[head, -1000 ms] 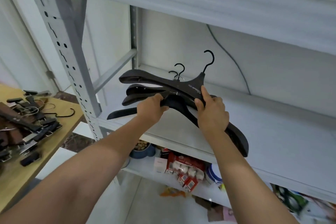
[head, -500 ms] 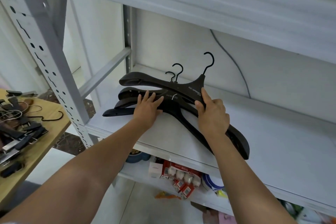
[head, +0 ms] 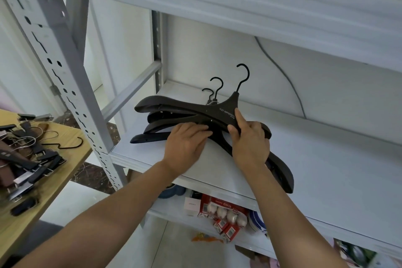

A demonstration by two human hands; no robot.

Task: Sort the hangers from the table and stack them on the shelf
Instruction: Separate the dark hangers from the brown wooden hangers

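**Stack of black hangers [head: 152, 136] on the shelf [head: 326, 159]**

At near left, clip hangers [head: 28, 164] lie on the wooden table [head: 56, 183]. Further in, the left hand [head: 187, 142] lies flat on the stack with straight fingers. The right hand [head: 251, 140] grips the top hanger [head: 191, 107] at its neck, index finger stretched along it. Behind, the hooks [head: 243, 76] point toward the back wall.

Place: a storeroom, of the kind kept for shop stock.
Rack: white steel shelving [head: 326, 169] with punched uprights [head: 65, 85], from 10 to 3 o'clock.
Goods: red packets [head: 217, 204] and a small white box [head: 191, 206] on the lower shelf [head: 165, 214], 6 o'clock.
Hangers: black coat hangers [head: 185, 107] stacked on the rack at 12 o'clock; clip hangers [head: 28, 159] heaped on a wooden table [head: 65, 180], 9 o'clock.
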